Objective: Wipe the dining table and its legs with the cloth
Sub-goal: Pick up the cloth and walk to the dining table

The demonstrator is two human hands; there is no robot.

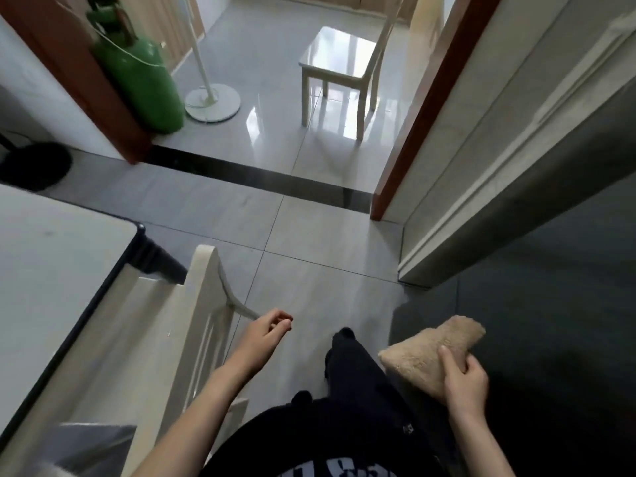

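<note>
The dining table (51, 256) fills the left side, a pale grey top with a dark edge; one dark leg (160, 258) shows under its near corner. My right hand (464, 380) grips a folded beige fluffy cloth (430, 349) at the lower right, well away from the table. My left hand (266, 333) hangs over the floor with loosely curled fingers, holding nothing, just right of the back of a cream chair (192, 321) pushed against the table.
A second cream chair (339, 74) stands beyond the doorway. A green gas cylinder (141, 77) and a white fan base (212, 103) sit by the left door frame. A dark-fronted cabinet (550, 270) lines the right. A black bin (34, 165) is at far left.
</note>
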